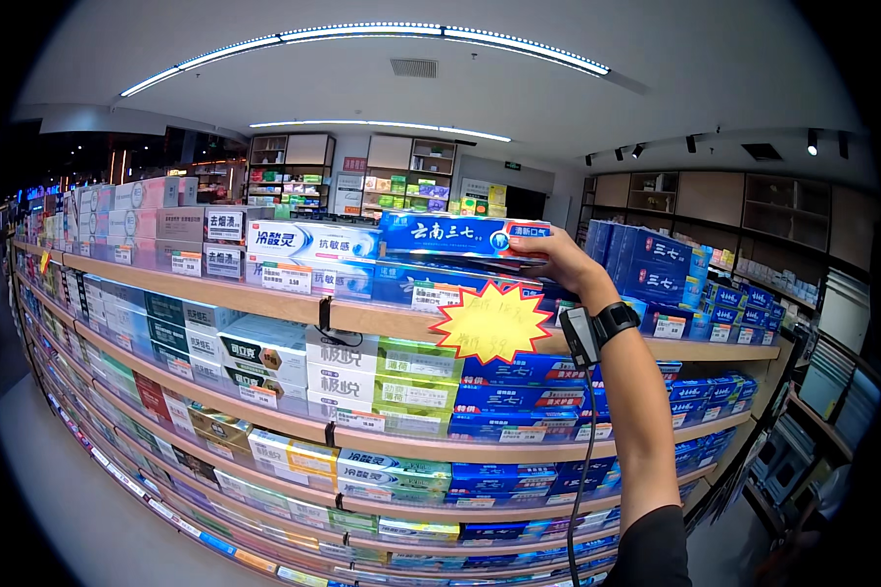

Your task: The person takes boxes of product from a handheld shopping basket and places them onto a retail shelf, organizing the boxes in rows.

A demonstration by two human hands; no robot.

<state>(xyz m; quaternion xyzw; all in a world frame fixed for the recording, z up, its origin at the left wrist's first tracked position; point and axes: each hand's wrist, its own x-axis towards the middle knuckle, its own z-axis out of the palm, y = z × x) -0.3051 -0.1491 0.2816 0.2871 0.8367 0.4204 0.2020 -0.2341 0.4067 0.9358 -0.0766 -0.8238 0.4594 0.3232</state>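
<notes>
My right hand (556,256) reaches in from the lower right and has its thumb and fingers closed on the end of a blue toothpaste box (439,233) on the top shelf. That box lies slightly askew over another blue box (390,279). White toothpaste boxes (313,235) stand to its left, and stacked dark blue boxes (653,252) to its right. A yellow starburst sign (489,321) with a red edge hangs at the shelf front below my hand. My wrist carries a black band and device (589,333) with a cable. My left hand is not in view.
Wooden shelves (264,413) packed with boxes in several tiers curve across the view. Pale boxes (137,220) line the top at the left. Wall cabinets (783,210) and stocked shelves stand behind. Dark panels or crates (798,450) lean at the lower right. A pale floor (98,494) shows at lower left.
</notes>
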